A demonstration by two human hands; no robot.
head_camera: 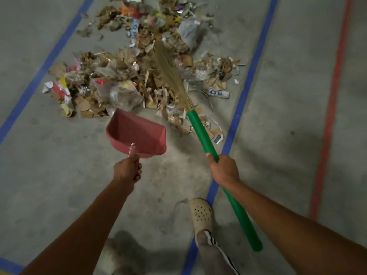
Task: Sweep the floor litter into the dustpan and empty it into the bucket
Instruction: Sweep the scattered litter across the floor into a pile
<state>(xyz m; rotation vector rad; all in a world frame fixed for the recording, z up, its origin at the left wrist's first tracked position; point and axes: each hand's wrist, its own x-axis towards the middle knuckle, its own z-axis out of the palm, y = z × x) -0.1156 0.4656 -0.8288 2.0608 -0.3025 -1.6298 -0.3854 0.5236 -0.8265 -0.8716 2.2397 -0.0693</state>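
Fingers of the left hand are curled round the handle of a pink plastic dustpan. It is held just short of the near edge of the heap of torn cardboard, wrappers and plastic bags, mouth facing the heap. The right hand is clamped on the green handle of a straw broom. Its long axis slants in toward the heap, with the bristles lying across the heap's middle. Bare grey concrete floor spreads on the heap's near side, and blue painted lines flank the heap.
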